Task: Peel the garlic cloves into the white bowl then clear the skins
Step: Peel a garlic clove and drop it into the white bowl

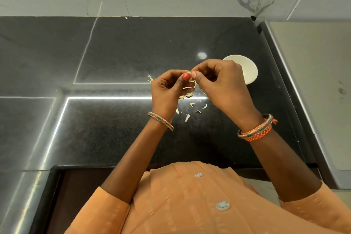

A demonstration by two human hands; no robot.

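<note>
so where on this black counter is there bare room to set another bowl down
The black granite counter is bare on its left, from the wall back to the front edge, and behind both hands. It is crowded under the left hand and right hand, where papery garlic skins lie scattered, and by the round white bowl.

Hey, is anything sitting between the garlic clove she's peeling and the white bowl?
Only the right hand itself: it overlaps the white bowl just behind it. Nothing on the counter blocks the garlic clove.
</note>
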